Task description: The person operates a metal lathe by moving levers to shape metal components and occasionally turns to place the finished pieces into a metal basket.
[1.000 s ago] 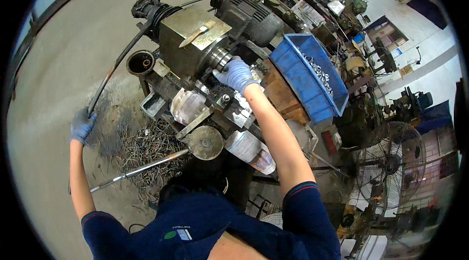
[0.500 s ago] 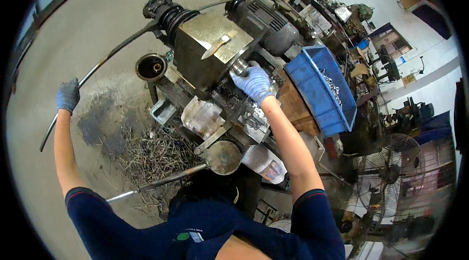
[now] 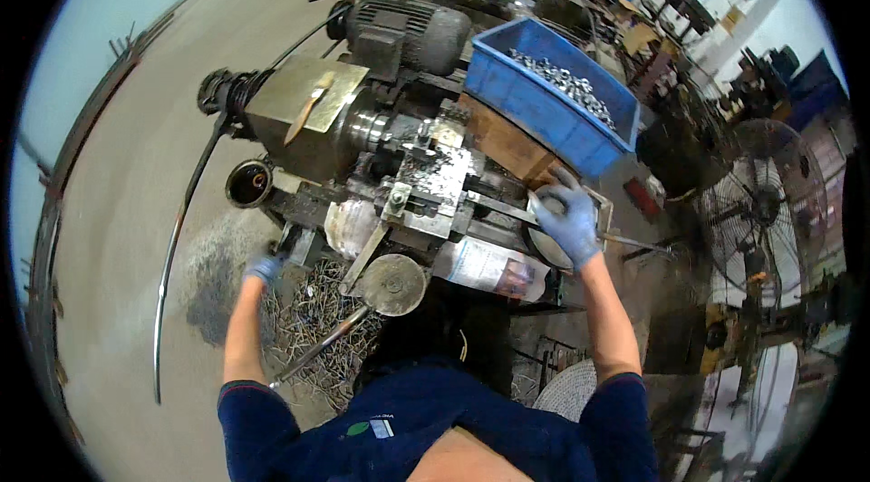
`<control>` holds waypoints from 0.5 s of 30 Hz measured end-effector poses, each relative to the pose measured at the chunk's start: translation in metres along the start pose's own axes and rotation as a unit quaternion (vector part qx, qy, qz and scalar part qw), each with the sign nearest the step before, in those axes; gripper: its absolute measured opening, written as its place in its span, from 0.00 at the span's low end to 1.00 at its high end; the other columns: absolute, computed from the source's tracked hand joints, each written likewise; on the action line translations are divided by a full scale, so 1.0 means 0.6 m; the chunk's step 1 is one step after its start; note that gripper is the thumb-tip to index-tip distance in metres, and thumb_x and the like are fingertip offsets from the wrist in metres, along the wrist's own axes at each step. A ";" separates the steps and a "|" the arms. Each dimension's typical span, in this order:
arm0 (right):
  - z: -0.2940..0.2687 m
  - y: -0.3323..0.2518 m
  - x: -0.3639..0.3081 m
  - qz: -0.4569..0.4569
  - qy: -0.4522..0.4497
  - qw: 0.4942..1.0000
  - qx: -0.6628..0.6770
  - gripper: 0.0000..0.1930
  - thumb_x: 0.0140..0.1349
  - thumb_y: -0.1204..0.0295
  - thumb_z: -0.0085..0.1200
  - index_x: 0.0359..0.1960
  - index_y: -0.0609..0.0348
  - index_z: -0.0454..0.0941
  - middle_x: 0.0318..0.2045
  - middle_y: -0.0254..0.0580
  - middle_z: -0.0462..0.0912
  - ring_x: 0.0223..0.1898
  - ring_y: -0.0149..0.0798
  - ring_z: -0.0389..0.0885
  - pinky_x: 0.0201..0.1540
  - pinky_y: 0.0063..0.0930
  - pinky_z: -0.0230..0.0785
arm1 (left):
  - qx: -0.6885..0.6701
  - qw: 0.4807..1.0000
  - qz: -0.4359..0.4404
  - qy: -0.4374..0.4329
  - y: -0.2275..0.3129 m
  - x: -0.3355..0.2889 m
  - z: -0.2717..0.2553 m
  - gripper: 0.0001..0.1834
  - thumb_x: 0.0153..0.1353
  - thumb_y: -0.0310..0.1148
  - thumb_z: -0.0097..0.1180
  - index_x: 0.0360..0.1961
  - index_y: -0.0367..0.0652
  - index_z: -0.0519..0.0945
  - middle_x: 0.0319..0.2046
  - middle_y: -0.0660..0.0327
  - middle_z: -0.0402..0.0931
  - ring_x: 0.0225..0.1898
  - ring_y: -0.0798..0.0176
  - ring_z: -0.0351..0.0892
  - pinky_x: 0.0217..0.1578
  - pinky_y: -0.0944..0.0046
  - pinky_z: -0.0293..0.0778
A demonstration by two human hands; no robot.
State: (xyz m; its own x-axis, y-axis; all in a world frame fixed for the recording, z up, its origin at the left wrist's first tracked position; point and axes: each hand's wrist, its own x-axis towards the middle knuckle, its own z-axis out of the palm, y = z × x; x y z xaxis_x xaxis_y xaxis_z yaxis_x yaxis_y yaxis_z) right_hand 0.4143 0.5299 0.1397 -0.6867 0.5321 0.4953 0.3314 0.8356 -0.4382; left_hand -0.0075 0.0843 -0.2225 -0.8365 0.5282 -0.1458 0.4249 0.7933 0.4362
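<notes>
My left hand point(image 3: 263, 267), in a blue-grey glove, is beside a small metal tray point(image 3: 302, 245) at the machine's front left. Its fingers are dark and smeared, so their grip is unclear. On the right, my gloved right hand point(image 3: 573, 226) hovers over a pale round pan point(image 3: 546, 242) near the machine's right end. Its thumb and fingers are curved but apart, with nothing visible between them. Between the hands stands a greasy lathe with a shiny spindle nose point(image 3: 370, 130) and a chip-covered slide point(image 3: 435, 178). A long metal bar point(image 3: 172, 255) hangs at its left, untouched.
A blue bin point(image 3: 553, 133) of small metal parts stands behind the slide. A brush point(image 3: 308, 110) lies on the headstock. A round disc point(image 3: 392, 284) with a handle bar projects toward me, above metal scraps point(image 3: 317, 319) on the floor. A caged fan point(image 3: 766, 201) is at right.
My left hand has let go of the long bar and come inward to the small tray. My right hand has left the spindle and moved right. The view has shifted.
</notes>
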 end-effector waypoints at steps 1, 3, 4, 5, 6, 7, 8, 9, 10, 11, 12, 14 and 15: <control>-0.032 0.034 -0.035 0.017 0.005 0.999 -0.040 0.12 0.48 0.64 0.64 0.24 0.61 0.81 0.45 0.52 0.79 0.46 0.49 0.79 0.45 0.33 0.73 | 0.089 0.992 0.082 -0.025 0.101 -0.014 0.018 0.19 0.58 0.43 0.50 0.44 0.43 0.78 0.43 0.48 0.77 0.46 0.43 0.75 0.45 0.53 0.71; -0.064 0.092 -0.090 0.053 -0.001 0.998 -0.042 0.12 0.48 0.66 0.64 0.25 0.64 0.80 0.42 0.52 0.80 0.43 0.48 0.80 0.43 0.31 0.73 | 0.266 0.955 0.127 -0.045 0.060 0.004 -0.031 0.15 0.57 0.39 0.49 0.42 0.45 0.78 0.41 0.49 0.78 0.45 0.42 0.75 0.42 0.51 0.72; -0.078 0.125 -0.113 0.085 -0.006 0.996 -0.033 0.12 0.48 0.66 0.63 0.25 0.66 0.80 0.40 0.53 0.80 0.41 0.48 0.81 0.42 0.30 0.73 | 0.349 0.924 0.148 -0.054 0.053 0.021 -0.051 0.13 0.56 0.36 0.49 0.41 0.46 0.79 0.40 0.50 0.78 0.45 0.41 0.75 0.41 0.51 0.72; -0.096 0.162 -0.142 0.116 -0.010 0.992 -0.056 0.13 0.48 0.67 0.63 0.25 0.67 0.80 0.37 0.53 0.81 0.37 0.46 0.81 0.40 0.30 0.73 | 0.360 0.927 0.047 -0.091 0.097 0.035 -0.095 0.12 0.55 0.35 0.47 0.38 0.46 0.79 0.37 0.51 0.79 0.42 0.44 0.77 0.39 0.51 0.73; -0.108 0.193 -0.156 0.140 -0.016 0.988 -0.066 0.13 0.48 0.67 0.64 0.25 0.67 0.80 0.33 0.53 0.82 0.34 0.45 0.82 0.37 0.30 0.73 | 0.291 0.956 0.026 -0.013 0.118 0.038 -0.132 0.12 0.55 0.34 0.47 0.38 0.46 0.79 0.37 0.51 0.79 0.42 0.45 0.77 0.39 0.51 0.73; -0.118 0.216 -0.165 0.188 -0.023 0.980 -0.063 0.13 0.48 0.67 0.64 0.25 0.67 0.80 0.29 0.52 0.82 0.30 0.44 0.81 0.35 0.30 0.72 | 0.221 0.973 0.003 0.062 0.130 0.036 -0.159 0.12 0.55 0.34 0.47 0.37 0.45 0.79 0.36 0.51 0.79 0.42 0.45 0.77 0.38 0.51 0.73; -0.128 0.238 -0.175 0.236 -0.031 0.969 -0.062 0.13 0.48 0.67 0.64 0.25 0.66 0.80 0.25 0.51 0.82 0.26 0.43 0.81 0.33 0.31 0.71 | 0.147 0.979 -0.019 0.136 0.141 0.026 -0.173 0.12 0.55 0.34 0.47 0.37 0.45 0.79 0.36 0.50 0.79 0.42 0.46 0.77 0.38 0.51 0.73; -0.129 0.269 -0.187 0.207 0.004 0.970 -0.127 0.13 0.48 0.66 0.64 0.24 0.66 0.80 0.21 0.49 0.81 0.22 0.42 0.80 0.31 0.31 0.71 | 0.162 0.985 0.025 0.060 0.165 0.017 -0.175 0.12 0.55 0.34 0.47 0.37 0.43 0.79 0.37 0.50 0.78 0.42 0.46 0.77 0.40 0.51 0.72; -0.127 0.294 -0.190 0.197 0.009 0.971 -0.132 0.13 0.49 0.66 0.64 0.23 0.66 0.80 0.22 0.49 0.81 0.23 0.42 0.79 0.31 0.31 0.71 | 0.160 0.986 0.048 0.007 0.127 0.015 -0.150 0.13 0.55 0.36 0.48 0.38 0.43 0.79 0.38 0.50 0.78 0.43 0.45 0.76 0.42 0.52 0.72; -0.123 0.315 -0.193 0.217 0.021 0.970 -0.109 0.13 0.49 0.66 0.64 0.23 0.66 0.80 0.21 0.49 0.81 0.23 0.43 0.80 0.31 0.30 0.71 | 0.153 0.987 0.025 -0.035 0.113 0.011 -0.117 0.17 0.54 0.42 0.51 0.40 0.44 0.80 0.40 0.48 0.78 0.45 0.44 0.75 0.44 0.53 0.71; -0.125 0.329 -0.209 0.244 0.036 0.964 -0.096 0.14 0.49 0.65 0.64 0.23 0.67 0.80 0.21 0.49 0.81 0.23 0.43 0.80 0.31 0.30 0.71 | 0.103 0.991 0.015 -0.084 0.148 -0.001 -0.093 0.22 0.52 0.48 0.53 0.41 0.44 0.80 0.42 0.47 0.77 0.47 0.44 0.74 0.46 0.53 0.70; -0.121 0.315 -0.207 0.269 0.032 0.959 -0.084 0.13 0.49 0.66 0.64 0.23 0.66 0.80 0.21 0.49 0.81 0.23 0.42 0.80 0.33 0.28 0.71 | 0.100 0.991 -0.006 -0.085 0.179 -0.016 -0.055 0.25 0.51 0.51 0.54 0.45 0.46 0.79 0.43 0.49 0.78 0.47 0.45 0.75 0.47 0.51 0.70; -0.108 0.310 -0.202 0.242 0.023 0.967 -0.080 0.13 0.49 0.66 0.64 0.22 0.66 0.80 0.22 0.49 0.81 0.24 0.42 0.80 0.33 0.29 0.71 | 0.125 0.991 -0.011 -0.037 0.121 -0.007 -0.034 0.23 0.52 0.49 0.54 0.45 0.47 0.79 0.42 0.50 0.78 0.45 0.45 0.76 0.46 0.51 0.71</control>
State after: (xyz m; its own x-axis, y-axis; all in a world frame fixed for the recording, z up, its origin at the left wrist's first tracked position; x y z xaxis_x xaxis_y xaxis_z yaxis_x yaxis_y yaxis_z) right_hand 0.6009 0.6299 0.0470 -0.3976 0.8685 0.2960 0.7055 0.4956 -0.5066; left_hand 0.0197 0.1332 -0.1721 -0.8231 0.5227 -0.2221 0.4865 0.8507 0.1991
